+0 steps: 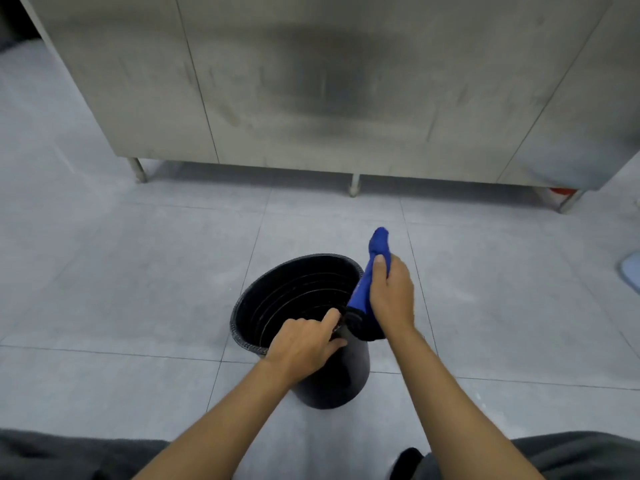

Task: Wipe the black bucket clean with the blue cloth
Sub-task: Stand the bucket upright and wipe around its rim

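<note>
While the pale grey tiled floor (121, 271) fills most of the view, a brushed stainless-steel cabinet on short legs (311, 81) spans the twelve o'clock side; at centre stands the round black plastic bucket (298, 299), upright, its ribbed inside showing; the left hand (304, 344) pinches the bucket's near rim at about five o'clock, thumb outside and forefinger over the edge; just beside it, the right hand (391, 296) is closed around the rolled blue cloth (370, 282), which lies against the rim at three o'clock, one end poking up past the thumb, the other hanging down the outer wall; a dark shoe tip (408, 459) shows at six o'clock.
</note>
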